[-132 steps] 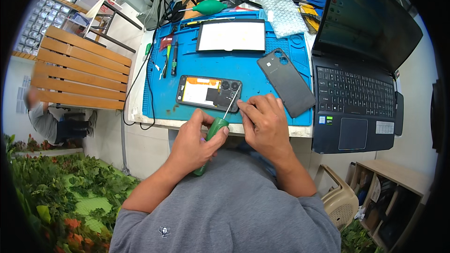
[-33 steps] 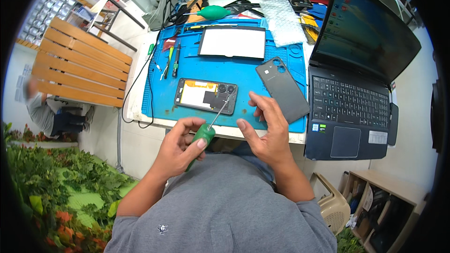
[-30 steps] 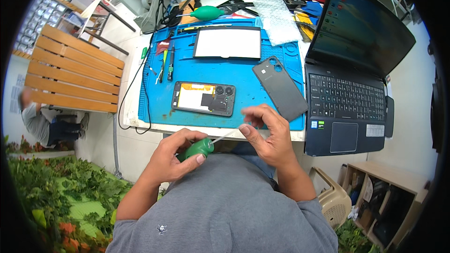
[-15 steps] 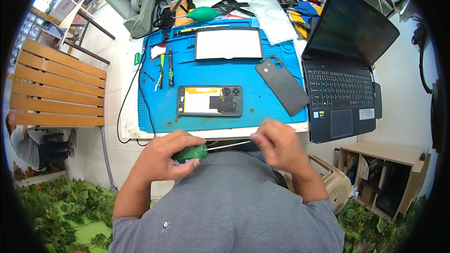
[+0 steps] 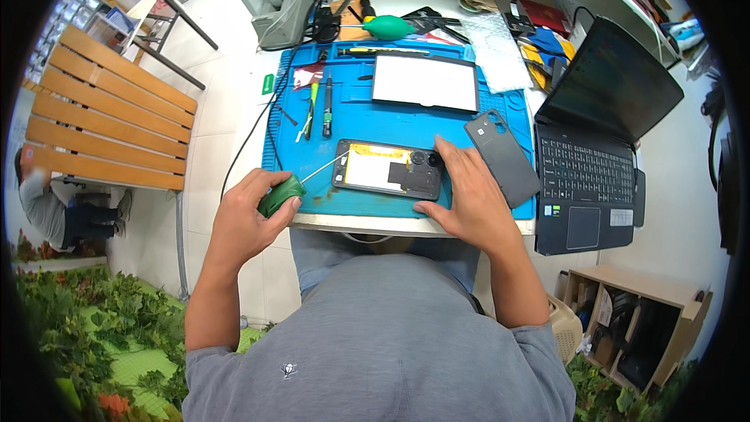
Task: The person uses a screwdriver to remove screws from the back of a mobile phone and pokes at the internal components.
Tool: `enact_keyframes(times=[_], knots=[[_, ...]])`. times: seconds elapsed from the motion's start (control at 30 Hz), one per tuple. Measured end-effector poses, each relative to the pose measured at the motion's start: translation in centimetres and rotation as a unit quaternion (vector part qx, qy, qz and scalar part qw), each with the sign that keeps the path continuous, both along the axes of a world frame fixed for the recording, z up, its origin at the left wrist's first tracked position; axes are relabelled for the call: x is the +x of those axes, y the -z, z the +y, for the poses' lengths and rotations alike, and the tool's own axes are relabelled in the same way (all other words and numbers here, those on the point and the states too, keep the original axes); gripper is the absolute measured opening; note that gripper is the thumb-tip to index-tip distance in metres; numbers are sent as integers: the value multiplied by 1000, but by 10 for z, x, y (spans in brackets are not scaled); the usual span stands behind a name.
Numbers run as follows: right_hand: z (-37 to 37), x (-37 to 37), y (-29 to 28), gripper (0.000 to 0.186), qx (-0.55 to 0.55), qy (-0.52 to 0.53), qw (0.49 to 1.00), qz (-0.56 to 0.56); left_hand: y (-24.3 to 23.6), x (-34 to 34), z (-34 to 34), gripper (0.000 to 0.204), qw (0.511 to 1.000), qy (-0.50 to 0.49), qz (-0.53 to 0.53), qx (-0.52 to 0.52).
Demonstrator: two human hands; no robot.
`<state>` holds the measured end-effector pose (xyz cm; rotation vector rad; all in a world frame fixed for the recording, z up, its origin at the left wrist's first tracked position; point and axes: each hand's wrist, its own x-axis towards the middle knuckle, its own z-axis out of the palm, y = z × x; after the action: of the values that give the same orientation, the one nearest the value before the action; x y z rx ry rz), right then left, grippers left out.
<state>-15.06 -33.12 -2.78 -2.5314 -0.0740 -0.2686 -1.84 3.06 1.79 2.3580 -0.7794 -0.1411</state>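
My left hand (image 5: 254,211) is closed round a rounded, dark green tool (image 5: 282,197) with a long thin metal tip. That tip reaches over the left end of an opened smartphone (image 5: 375,181), which lies on the blue repair mat (image 5: 320,199) with its inside facing up. A white and yellow area and black parts show in it, with camera lenses at its right end. My right hand (image 5: 473,195) rests with fingers spread round the phone's right end. To the right of that hand lies the detached dark grey back cover (image 5: 504,158).
Behind the phone sits a white-topped tray (image 5: 425,83). A screwdriver (image 5: 328,105) and a thin green tool (image 5: 312,109) lie to its left, a green air blower (image 5: 389,27) farther back. A black laptop (image 5: 590,176) stands open at the right; a black cable (image 5: 254,133) runs down the left.
Both hands have moved forward from in front of my body to the phone. The right hand has left the thin tip and opened beside the phone; the left still grips the green tool.
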Motion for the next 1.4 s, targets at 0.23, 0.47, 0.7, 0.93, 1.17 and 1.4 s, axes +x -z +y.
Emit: enact_keyframes(times=[0.23,0.47,0.7,0.93,1.17,1.4], knots=[[-6,9,8,113,88,21,996,4,6,-14,-42,39,997,59,-15,-42],[-17,6,27,116,73,6,996,-41,0,43,-70,43,978,192,-66,44],[-21,6,29,113,89,-14,994,-54,2,57,-70,39,977,196,-63,55],[-3,7,32,103,36,14,992,-120,-15,6,-77,41,991,128,-6,49],[31,1,38,104,24,87,989,-114,-5,-21,-75,40,994,100,-21,43],[28,-2,37,109,45,87,990,-98,-13,-22,-78,40,989,113,-53,81]])
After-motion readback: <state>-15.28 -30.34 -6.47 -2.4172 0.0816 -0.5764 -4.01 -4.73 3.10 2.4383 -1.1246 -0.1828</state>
